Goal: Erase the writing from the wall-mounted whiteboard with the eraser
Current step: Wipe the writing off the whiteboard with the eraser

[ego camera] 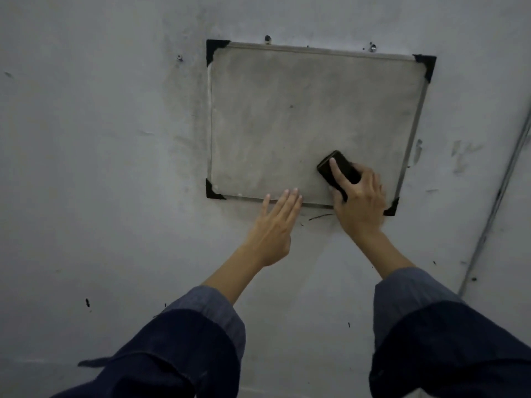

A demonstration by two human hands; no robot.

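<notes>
A small whiteboard with a thin metal frame and black corner caps hangs on the grey wall. Its surface is smudged grey, with no legible writing that I can make out. My right hand grips a black eraser and presses it against the lower right part of the board, index finger laid along its back. My left hand lies flat with straight fingers on the board's bottom edge, fingertips just over the frame.
The grey wall around the board is stained with dark marks. Two screws stick out above the top frame and another to the left. A thin conduit runs diagonally at the right.
</notes>
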